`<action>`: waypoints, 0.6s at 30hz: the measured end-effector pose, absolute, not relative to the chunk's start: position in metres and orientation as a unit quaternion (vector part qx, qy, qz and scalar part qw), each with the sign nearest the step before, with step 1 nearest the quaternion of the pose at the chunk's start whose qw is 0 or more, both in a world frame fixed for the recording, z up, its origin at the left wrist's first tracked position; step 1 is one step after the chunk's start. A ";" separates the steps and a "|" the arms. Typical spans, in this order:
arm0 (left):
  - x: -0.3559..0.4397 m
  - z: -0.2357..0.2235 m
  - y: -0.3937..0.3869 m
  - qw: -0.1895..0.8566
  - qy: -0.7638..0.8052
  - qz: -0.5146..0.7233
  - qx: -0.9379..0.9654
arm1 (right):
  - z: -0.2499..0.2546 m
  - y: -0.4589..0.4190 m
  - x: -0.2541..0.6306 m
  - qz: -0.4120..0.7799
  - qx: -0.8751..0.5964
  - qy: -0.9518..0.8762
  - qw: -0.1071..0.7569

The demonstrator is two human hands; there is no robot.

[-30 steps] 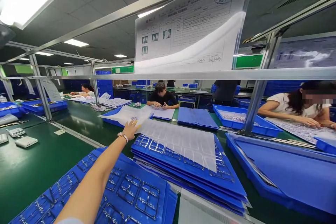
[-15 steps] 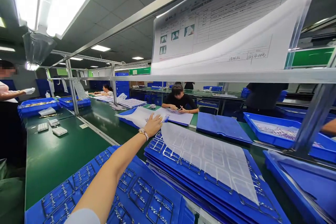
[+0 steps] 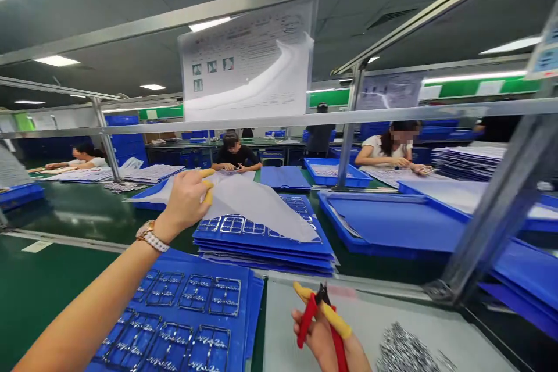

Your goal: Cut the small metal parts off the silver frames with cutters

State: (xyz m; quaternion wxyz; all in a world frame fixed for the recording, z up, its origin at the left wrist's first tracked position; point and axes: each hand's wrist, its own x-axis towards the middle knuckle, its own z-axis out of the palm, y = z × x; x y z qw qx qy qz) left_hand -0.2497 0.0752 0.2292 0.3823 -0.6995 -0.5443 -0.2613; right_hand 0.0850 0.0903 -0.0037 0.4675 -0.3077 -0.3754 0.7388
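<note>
My left hand (image 3: 187,200), with a watch on the wrist and yellow finger cots, pinches the corner of a translucent white sheet (image 3: 257,206) and lifts it off a stack of blue trays (image 3: 265,241) holding small metal frames. My right hand (image 3: 325,340) is low at the bottom edge, closed round red-handled cutters (image 3: 320,314) with a yellow finger cot on one finger. Another blue tray of metal frames (image 3: 187,314) lies under my left forearm.
A pile of small metal parts (image 3: 403,351) lies on a grey mat at the bottom right. Empty blue bins (image 3: 392,226) sit to the right. A slanted metal post (image 3: 492,215) and a horizontal rail with a hanging instruction sheet (image 3: 246,64) cross the view. Several people work at benches behind.
My left hand closed on the sheet's corner and raised it off the stack. The view swung down and right, bringing my right hand with the cutters into sight.
</note>
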 end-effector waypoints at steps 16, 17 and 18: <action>-0.240 0.125 -0.121 0.255 -0.529 -0.171 -0.791 | 0.044 0.102 0.108 0.731 -0.226 -0.369 0.528; -0.231 0.119 -0.120 0.243 -0.533 -0.154 -0.795 | 0.041 0.095 0.123 0.708 -0.252 -0.384 0.536; -0.219 0.114 -0.115 0.227 -0.539 -0.136 -0.800 | 0.035 0.086 0.141 0.674 -0.289 -0.405 0.546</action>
